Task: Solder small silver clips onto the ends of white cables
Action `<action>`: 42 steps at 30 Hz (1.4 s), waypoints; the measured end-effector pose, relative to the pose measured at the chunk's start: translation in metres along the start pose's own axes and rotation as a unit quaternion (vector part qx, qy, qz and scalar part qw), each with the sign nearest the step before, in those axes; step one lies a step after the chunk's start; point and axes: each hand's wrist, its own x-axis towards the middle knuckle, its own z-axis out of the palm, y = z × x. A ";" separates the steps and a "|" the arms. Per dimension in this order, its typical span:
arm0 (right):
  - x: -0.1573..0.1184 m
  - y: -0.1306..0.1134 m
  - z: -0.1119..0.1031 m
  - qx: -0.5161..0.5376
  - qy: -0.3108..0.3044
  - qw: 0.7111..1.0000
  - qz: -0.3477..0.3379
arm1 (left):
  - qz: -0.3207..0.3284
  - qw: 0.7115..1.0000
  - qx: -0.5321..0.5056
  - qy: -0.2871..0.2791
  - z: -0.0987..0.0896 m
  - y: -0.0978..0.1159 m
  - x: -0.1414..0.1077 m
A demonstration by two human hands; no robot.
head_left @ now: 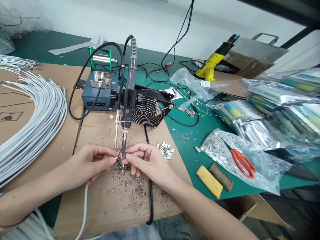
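Head view shows our left grip (93, 162) pinching the cable (85, 203) and our right grip (147, 162) pinching a small part (124, 161), both near the iron (130, 90)

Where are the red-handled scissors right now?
The scissors lie at the right of the head view, on a clear plastic bag, right of the yellow sponge.

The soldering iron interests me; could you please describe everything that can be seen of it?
The soldering iron has a plastic-looking grey and black handle, ribbed grey sleeve and black cable on top, and shiny metal barrel below. Clamped nearly upright, it points down between the left hand and right hand; whether either touches it is unclear.
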 end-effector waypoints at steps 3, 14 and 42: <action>0.000 0.000 0.000 -0.002 0.001 1.000 -0.003 | 0.002 1.000 0.008 -0.010 -0.001 0.001 -0.002; 0.001 -0.002 0.001 -0.007 0.011 1.000 0.003 | -0.005 0.999 0.043 -0.027 -0.003 0.007 -0.003; 0.001 -0.004 -0.002 -0.019 -0.009 1.000 -0.004 | -0.014 0.998 0.049 0.021 0.003 0.009 -0.002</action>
